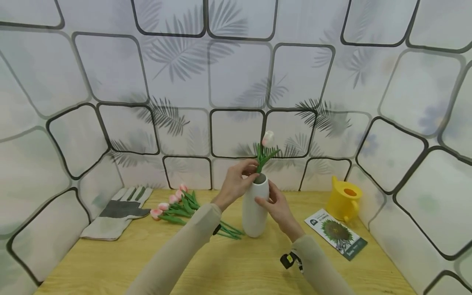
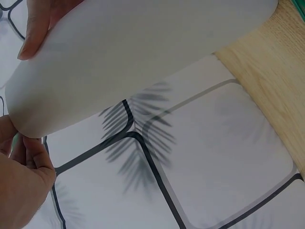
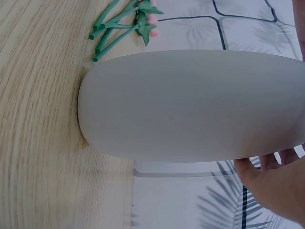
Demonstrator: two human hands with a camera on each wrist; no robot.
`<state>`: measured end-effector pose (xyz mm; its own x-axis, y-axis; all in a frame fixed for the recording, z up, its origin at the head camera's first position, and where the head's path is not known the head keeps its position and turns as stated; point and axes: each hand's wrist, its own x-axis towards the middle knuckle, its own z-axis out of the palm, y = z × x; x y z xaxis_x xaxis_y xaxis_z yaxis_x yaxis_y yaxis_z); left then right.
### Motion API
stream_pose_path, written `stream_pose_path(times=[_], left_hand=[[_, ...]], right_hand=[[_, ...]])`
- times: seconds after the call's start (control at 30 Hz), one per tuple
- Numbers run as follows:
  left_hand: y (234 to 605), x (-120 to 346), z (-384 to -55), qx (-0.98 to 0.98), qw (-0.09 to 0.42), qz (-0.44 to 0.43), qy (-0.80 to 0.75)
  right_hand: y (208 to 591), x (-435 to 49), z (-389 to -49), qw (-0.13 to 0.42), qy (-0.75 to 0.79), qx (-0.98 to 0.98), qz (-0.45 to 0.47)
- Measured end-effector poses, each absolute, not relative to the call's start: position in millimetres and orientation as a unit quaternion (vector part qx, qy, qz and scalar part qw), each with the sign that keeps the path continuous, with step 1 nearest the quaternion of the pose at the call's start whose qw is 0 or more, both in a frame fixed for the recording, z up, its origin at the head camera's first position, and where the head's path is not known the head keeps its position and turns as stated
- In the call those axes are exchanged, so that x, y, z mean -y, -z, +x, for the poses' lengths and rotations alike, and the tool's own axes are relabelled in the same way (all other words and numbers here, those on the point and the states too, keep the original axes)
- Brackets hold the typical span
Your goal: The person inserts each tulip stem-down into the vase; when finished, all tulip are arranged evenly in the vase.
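Note:
A tall white vase [image 1: 254, 213] stands upright on the wooden table. One pale pink-white tulip [image 1: 268, 140] rises from its mouth, green leaves just above the rim. My left hand [image 1: 237, 180] pinches the tulip's stem at the rim, as the left wrist view also shows with the hand [image 2: 24, 186] beside the vase's mouth. Around the vase's upper right side, my right hand [image 1: 277, 207] grips with thumb in front and fingers behind; in the right wrist view that hand [image 3: 281, 183] touches the vase wall. The stem inside the vase is hidden.
Several pink tulips [image 1: 173, 207] lie left of the vase, their stems [image 3: 114, 24] pointing toward it. Farther left is a pair of grey-white gloves [image 1: 118, 211]. On the right are a yellow watering can [image 1: 343, 200] and a seed packet [image 1: 335, 233]. Patterned curtains surround the table.

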<state>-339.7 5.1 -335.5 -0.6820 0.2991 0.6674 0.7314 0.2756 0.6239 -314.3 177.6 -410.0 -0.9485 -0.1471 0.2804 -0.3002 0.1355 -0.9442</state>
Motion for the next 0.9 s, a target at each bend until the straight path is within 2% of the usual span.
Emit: stream_pose_path(times=[0.53,0.9], left_hand=[[328.0,-2.2,-344.3,0.777,0.200,-0.366,0.471],[335.5,3.2,-340.2,0.757,0.207,-0.332,0.523]], right_hand=[[407.9,-177.1,-316.4,0.062,-0.649,0.742,0.154],[413.0,-177.6,-317.3,0.065,-0.646,0.746,0.146]])
